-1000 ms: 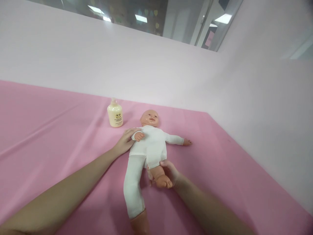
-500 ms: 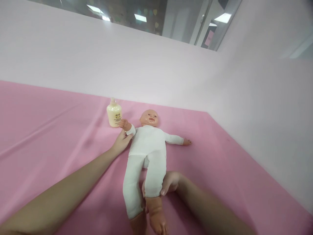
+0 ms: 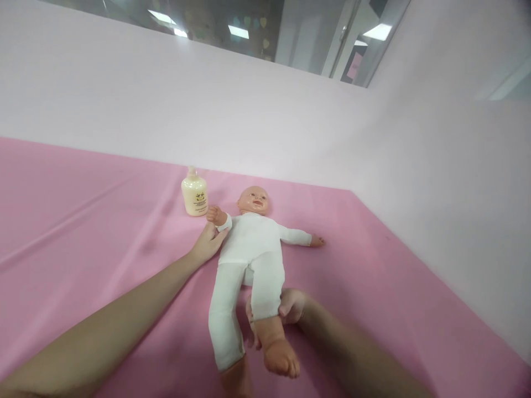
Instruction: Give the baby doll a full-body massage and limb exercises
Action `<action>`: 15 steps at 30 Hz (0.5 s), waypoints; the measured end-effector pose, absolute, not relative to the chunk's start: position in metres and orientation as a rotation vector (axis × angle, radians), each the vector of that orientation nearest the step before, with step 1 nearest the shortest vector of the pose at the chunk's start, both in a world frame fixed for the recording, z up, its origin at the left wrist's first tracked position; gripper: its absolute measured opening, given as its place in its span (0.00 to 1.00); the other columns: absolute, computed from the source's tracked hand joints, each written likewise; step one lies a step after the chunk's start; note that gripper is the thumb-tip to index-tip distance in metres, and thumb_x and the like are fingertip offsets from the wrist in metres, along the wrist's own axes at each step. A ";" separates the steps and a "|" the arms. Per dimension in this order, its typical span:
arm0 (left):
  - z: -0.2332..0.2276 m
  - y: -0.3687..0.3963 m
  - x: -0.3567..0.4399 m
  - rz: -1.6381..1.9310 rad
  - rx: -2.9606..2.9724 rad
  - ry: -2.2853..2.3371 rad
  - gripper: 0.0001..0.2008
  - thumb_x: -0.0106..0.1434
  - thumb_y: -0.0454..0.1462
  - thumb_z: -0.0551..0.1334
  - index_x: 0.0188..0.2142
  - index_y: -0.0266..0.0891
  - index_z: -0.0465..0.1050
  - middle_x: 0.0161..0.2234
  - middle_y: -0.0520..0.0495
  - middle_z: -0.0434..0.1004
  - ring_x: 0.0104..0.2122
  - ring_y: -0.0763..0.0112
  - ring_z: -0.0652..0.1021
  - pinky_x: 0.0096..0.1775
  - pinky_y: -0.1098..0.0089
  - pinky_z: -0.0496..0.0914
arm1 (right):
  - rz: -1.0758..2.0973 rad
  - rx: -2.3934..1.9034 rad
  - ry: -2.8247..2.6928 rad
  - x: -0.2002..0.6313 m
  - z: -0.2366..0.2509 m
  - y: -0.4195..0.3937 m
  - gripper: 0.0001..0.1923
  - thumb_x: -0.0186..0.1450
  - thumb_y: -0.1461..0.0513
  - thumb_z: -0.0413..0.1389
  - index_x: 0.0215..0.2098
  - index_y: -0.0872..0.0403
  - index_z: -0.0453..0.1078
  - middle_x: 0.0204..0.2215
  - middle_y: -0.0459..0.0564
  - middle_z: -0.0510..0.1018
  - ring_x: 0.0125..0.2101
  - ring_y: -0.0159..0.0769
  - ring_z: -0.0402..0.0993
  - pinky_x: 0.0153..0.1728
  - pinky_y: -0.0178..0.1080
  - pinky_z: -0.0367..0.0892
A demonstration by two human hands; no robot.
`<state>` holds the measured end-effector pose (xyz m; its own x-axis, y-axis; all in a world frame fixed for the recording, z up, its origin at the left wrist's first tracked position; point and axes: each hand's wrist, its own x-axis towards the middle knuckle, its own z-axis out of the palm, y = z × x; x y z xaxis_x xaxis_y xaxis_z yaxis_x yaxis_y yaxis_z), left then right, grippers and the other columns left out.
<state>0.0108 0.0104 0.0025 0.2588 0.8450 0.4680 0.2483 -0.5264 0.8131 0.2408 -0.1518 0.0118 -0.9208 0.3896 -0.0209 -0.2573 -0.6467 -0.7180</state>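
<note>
A baby doll (image 3: pixel 253 235) with a white cloth body lies on its back on the pink sheet (image 3: pixel 124 221), head pointing away from me. At the image-left side, my left hand (image 3: pixel 208 243) is closed around the doll's raised arm, thumb near the white cuff; most of its fingers are hidden. My right hand (image 3: pixel 292 305) is wrapped under the lower part of the image-right leg, with fingertips showing between the two legs. That leg is lifted and bent, its bare foot (image 3: pixel 282 356) tilted to the right. The doll's other arm (image 3: pixel 296 236) lies stretched out.
A cream-coloured pump bottle (image 3: pixel 194 193) stands upright just beyond the doll's raised hand. A white wall (image 3: pixel 249 121) rises behind the pink surface and another (image 3: pixel 448 193) along the right. Above is a window (image 3: pixel 257 27) with light reflections.
The held leg has come up and swung right with my right hand, its foot now farther from the other leg. The doll's raised hand has shifted slightly right and down.
</note>
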 end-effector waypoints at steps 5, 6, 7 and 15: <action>0.016 -0.003 0.011 1.252 2.265 0.929 0.16 0.65 0.41 0.56 0.52 0.40 0.68 0.52 0.40 0.72 0.53 0.56 0.71 0.58 0.53 0.63 | 2.312 -0.328 -0.898 0.239 0.012 -0.148 0.31 0.51 0.43 0.58 0.41 0.59 0.69 0.25 0.52 0.77 0.29 0.41 0.73 0.39 0.46 0.67; 0.018 -0.006 0.010 1.246 2.300 0.934 0.18 0.65 0.41 0.57 0.53 0.41 0.67 0.54 0.40 0.71 0.54 0.55 0.71 0.58 0.52 0.63 | 2.266 -0.366 -0.868 0.238 0.016 -0.149 0.30 0.53 0.43 0.56 0.41 0.59 0.69 0.24 0.50 0.75 0.28 0.39 0.72 0.40 0.46 0.67; 0.021 -0.008 0.010 1.231 2.329 0.936 0.19 0.65 0.40 0.57 0.55 0.42 0.65 0.55 0.41 0.70 0.56 0.55 0.70 0.59 0.52 0.62 | 2.233 -0.397 -0.832 0.237 0.019 -0.150 0.29 0.55 0.43 0.55 0.41 0.59 0.69 0.24 0.49 0.74 0.27 0.37 0.70 0.41 0.46 0.66; 0.035 -0.018 0.007 1.104 2.469 0.887 0.22 0.65 0.42 0.55 0.58 0.40 0.63 0.56 0.41 0.69 0.58 0.54 0.67 0.60 0.53 0.61 | 2.152 -0.497 -0.650 0.235 0.033 -0.155 0.26 0.60 0.45 0.55 0.39 0.61 0.71 0.23 0.46 0.69 0.26 0.31 0.62 0.39 0.41 0.65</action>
